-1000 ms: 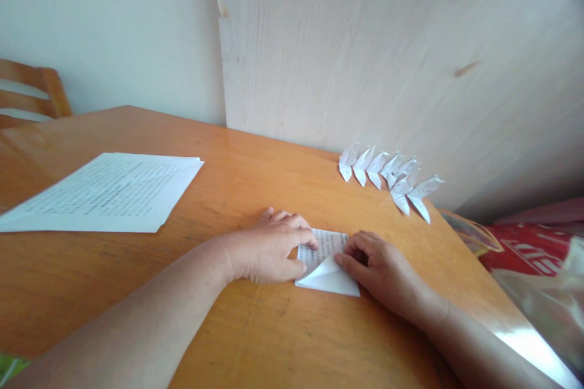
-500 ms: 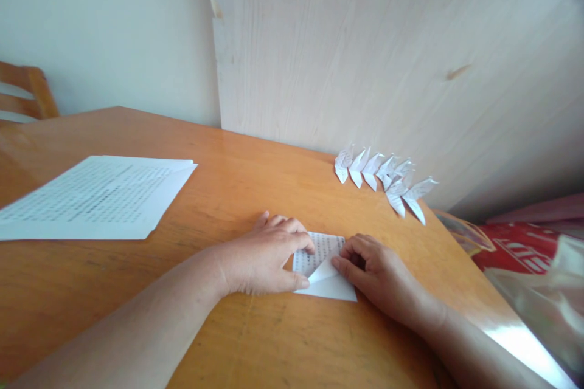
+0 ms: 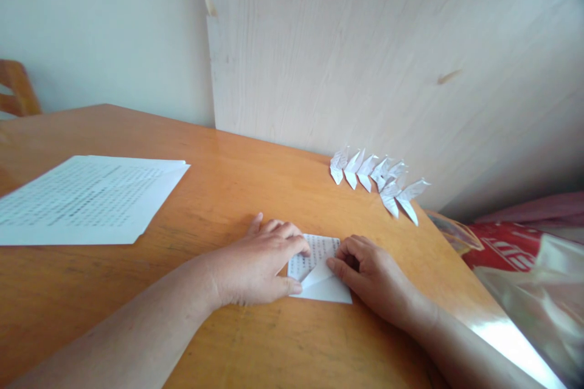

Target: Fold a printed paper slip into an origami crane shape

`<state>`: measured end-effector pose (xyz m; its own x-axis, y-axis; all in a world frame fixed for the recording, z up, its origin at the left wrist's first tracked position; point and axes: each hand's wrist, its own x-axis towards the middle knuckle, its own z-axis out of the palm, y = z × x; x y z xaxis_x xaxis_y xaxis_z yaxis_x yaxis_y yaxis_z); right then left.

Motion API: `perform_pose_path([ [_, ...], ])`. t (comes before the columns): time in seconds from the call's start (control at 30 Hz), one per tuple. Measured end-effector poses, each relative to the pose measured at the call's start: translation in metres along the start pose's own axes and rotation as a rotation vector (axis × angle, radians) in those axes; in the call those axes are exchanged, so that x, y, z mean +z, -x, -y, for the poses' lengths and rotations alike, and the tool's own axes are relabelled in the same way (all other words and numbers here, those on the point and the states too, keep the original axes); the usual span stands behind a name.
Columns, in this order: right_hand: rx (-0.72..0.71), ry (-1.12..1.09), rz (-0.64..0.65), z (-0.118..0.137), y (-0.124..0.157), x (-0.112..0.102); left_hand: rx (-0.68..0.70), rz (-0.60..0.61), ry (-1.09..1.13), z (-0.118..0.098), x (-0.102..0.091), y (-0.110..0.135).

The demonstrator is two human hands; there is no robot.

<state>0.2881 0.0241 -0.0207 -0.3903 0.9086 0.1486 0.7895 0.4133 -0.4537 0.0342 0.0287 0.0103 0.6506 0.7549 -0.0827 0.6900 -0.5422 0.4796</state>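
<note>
A small piece of printed paper point(image 3: 314, 253) lies on the table in front of me, its lower part folded up so that a white flap runs slantwise over the print. My left hand point(image 3: 262, 261) rests at its left side, fingers spread, with the index fingertip on the printed face and the thumb at the lower left corner of the fold. At the right edge, my right hand point(image 3: 371, 273) has thumb and curled index finger pinched on the flap; the other fingers are tucked in.
The wooden table point(image 3: 255, 176) meets a pale wood panel point(image 3: 319, 42) at the back. Several folded paper pieces point(image 3: 365, 173) stand in rows at the back right. A stack of printed sheets point(image 3: 91, 200) lies left, a chair point(image 3: 20, 88) beyond. Red and pale bags point(image 3: 506, 249) sit past the right edge.
The whole view has shifted slightly, so that things appear a little farther left. Both hands keep nearly the same hold on the paper, and the fold looks almost the same.
</note>
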Motion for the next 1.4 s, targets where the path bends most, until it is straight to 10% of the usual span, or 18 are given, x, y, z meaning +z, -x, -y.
perform_pose_path([
  [0.37, -0.002, 0.025, -0.03, -0.001, 0.003, 0.001, 0.017, -0.006, -0.001, 0.001, 0.002, 0.001],
  [0.93, -0.374, 0.237, 0.025, 0.013, 0.013, -0.007, 0.036, 0.001, -0.021, 0.001, 0.001, 0.003],
  [1.4, -0.33, 0.42, 0.082, 0.03, 0.033, -0.02, 0.036, 0.01, -0.052, 0.002, 0.002, 0.004],
])
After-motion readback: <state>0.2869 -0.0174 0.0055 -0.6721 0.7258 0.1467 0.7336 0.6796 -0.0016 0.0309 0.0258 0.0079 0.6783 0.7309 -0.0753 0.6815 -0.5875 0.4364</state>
